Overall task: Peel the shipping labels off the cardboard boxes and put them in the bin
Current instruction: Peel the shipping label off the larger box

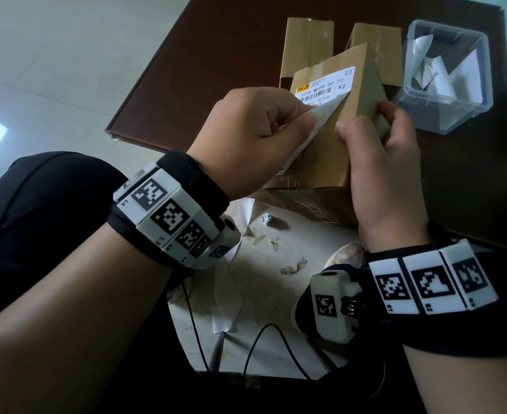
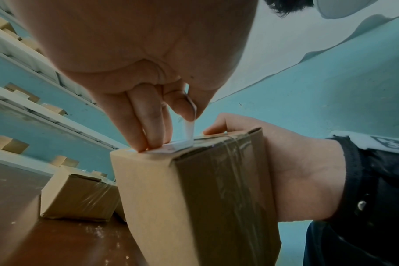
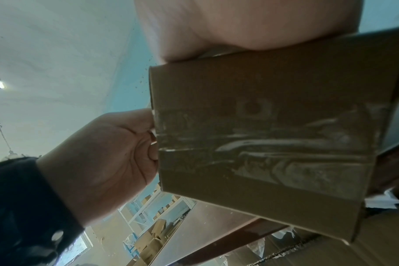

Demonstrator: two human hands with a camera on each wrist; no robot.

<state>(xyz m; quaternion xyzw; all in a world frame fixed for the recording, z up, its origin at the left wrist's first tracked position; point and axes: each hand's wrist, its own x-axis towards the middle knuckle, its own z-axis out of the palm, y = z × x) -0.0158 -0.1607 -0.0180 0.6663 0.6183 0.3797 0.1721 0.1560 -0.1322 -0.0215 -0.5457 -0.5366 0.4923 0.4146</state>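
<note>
L hand (image 1: 255, 130) pinches the half-peeled label (image 1: 324, 91) on a box (image 1: 336, 162); R hand (image 1: 383, 174) grips that box, tilted over the surface (image 1: 216, 70) edge. Bin (image 1: 446, 76) nearby w/ peeled labels inside.

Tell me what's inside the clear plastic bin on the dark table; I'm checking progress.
The clear plastic bin holds several curled white peeled labels. Their overlap and the bin's glare hide the exact count and anything beneath them.
</note>
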